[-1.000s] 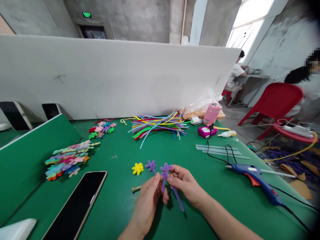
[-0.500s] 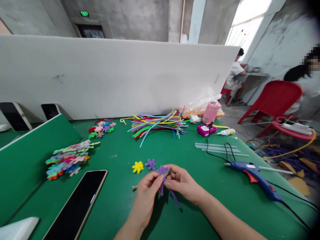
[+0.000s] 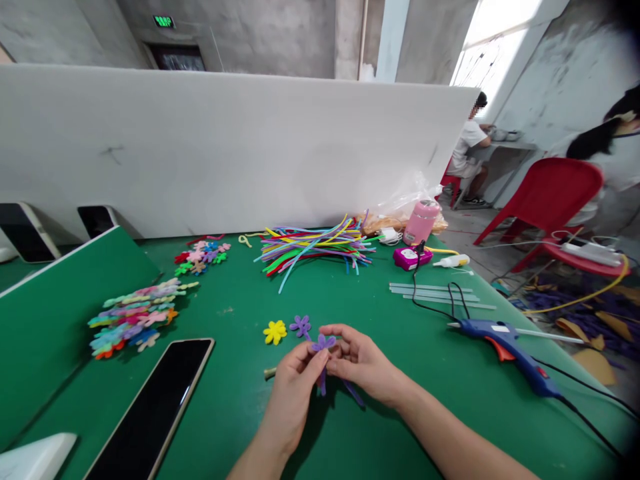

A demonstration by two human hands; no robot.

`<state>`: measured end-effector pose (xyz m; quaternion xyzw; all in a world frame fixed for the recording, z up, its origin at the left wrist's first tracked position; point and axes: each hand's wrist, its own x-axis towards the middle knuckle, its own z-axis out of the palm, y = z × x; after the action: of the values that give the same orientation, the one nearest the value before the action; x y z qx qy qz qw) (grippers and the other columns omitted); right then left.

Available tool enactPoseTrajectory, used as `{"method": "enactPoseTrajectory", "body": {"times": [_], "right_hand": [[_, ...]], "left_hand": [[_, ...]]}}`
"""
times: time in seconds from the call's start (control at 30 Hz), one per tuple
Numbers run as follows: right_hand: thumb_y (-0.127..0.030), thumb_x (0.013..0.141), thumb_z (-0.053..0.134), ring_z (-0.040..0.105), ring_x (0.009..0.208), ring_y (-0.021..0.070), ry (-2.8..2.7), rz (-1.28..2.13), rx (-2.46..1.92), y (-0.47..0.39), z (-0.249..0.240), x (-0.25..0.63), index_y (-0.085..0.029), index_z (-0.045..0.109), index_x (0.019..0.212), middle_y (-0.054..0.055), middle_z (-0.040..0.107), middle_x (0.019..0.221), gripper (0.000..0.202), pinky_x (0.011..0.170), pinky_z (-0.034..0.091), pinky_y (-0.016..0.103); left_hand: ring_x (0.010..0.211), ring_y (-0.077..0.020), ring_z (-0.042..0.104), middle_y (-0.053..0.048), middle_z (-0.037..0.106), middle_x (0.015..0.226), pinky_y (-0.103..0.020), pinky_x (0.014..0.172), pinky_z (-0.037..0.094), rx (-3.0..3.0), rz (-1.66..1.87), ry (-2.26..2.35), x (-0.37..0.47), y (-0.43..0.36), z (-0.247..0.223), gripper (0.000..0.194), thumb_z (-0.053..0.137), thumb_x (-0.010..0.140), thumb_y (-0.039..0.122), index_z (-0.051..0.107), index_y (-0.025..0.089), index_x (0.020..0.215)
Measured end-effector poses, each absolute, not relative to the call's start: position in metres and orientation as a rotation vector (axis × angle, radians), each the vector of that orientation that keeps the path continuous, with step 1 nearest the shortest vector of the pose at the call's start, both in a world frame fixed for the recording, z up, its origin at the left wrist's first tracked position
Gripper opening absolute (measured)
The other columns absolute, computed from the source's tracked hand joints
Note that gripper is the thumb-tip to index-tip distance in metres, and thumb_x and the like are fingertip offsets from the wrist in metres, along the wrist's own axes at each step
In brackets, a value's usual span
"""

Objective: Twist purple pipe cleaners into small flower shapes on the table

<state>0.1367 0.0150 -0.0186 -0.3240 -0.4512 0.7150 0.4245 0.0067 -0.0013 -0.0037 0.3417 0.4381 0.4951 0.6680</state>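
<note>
Between my two hands is a purple pipe-cleaner flower (image 3: 324, 343) with loose purple ends hanging below it. My left hand (image 3: 294, 393) pinches it from the left between thumb and fingers. From the right, my right hand (image 3: 361, 363) has its fingers closed on the purple piece, the fingertips touching near the petals. Just beyond my hands a finished-looking purple flower (image 3: 301, 326) and a yellow flower (image 3: 275, 332) lie side by side on the green table (image 3: 240, 387). A short greenish stub (image 3: 270, 373) lies left of my left hand.
Pipe cleaners (image 3: 315, 247) lie at the back. Flower clusters (image 3: 135, 317) and a phone (image 3: 153, 407) are on the left. A blue glue gun (image 3: 510, 340), glue sticks (image 3: 435, 292) and a pink bottle (image 3: 421, 222) stand or lie right. Two people sit beyond a red chair (image 3: 547, 193).
My right fingers have shifted slightly left and up over the purple flower. The flower sits a little lower, and its loose end has swung slightly. The whole view has shifted a little.
</note>
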Motion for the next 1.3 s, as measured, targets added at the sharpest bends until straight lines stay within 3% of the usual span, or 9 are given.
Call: {"method": "enactPoseTrajectory", "body": {"times": [0.17,0.53,0.73,0.93,1.2,1.3], "right_hand": [[-0.032,0.066,0.071,0.045,0.053,0.0074,-1.143,1.689,-0.847,0.0154,-0.0178,0.1360,-0.019,0.048,0.108,-0.007,0.048,0.061,0.049,0.053,0.033,0.021],[-0.031,0.065,0.071,0.043,0.051,0.0074,-1.047,1.574,-0.886,0.0162,-0.0171,0.1326,-0.018,0.045,0.103,-0.007,0.048,0.059,0.048,0.049,0.031,0.021],[-0.033,0.066,0.069,0.045,0.045,0.0070,-1.059,1.515,-0.923,0.0153,-0.0172,0.1301,-0.020,0.042,0.103,-0.009,0.047,0.058,0.048,0.045,0.036,0.020],[-0.032,0.070,0.065,0.053,0.045,0.0068,-1.092,1.489,-0.927,0.0134,-0.0151,0.1298,-0.021,0.040,0.105,-0.008,0.049,0.063,0.045,0.045,0.038,0.020],[-0.038,0.071,0.064,0.056,0.050,0.0083,-1.106,1.542,-0.918,0.0160,-0.0201,0.1306,-0.019,0.047,0.099,-0.006,0.049,0.066,0.038,0.044,0.039,0.019],[-0.035,0.073,0.063,0.056,0.054,0.0082,-1.158,1.532,-0.883,0.0161,-0.0206,0.1326,-0.018,0.049,0.101,-0.004,0.050,0.069,0.036,0.049,0.041,0.021]], "left_hand": [[0.051,-0.0077,0.039,0.004,0.050,0.053,-0.019,0.049,0.032,0.814,1.152,1.092,0.0063,-0.0016,-0.0055,0.016,0.067,0.070,0.027,0.060,0.015,0.061],[0.050,-0.0076,0.035,0.005,0.043,0.052,-0.020,0.048,0.029,0.803,1.165,1.102,0.0053,-0.0041,-0.0068,0.023,0.064,0.074,0.029,0.053,0.016,0.059],[0.052,-0.0083,0.038,0.004,0.047,0.053,-0.021,0.050,0.031,0.780,1.176,1.079,0.0073,-0.0039,-0.0081,0.020,0.065,0.073,0.029,0.055,0.015,0.061],[0.064,-0.0124,0.046,0.001,0.053,0.063,-0.024,0.061,0.037,0.825,1.178,1.059,0.0097,-0.0049,-0.0063,0.016,0.062,0.075,0.029,0.057,0.016,0.067],[0.050,-0.0088,0.038,0.004,0.051,0.055,-0.020,0.047,0.030,0.955,1.122,1.143,0.0118,-0.0053,-0.0014,0.019,0.060,0.075,0.031,0.055,0.017,0.064],[0.055,-0.0089,0.045,0.002,0.059,0.064,-0.019,0.052,0.034,0.803,1.095,1.053,0.0095,-0.0025,-0.0019,0.013,0.061,0.075,0.030,0.059,0.018,0.073]]}}
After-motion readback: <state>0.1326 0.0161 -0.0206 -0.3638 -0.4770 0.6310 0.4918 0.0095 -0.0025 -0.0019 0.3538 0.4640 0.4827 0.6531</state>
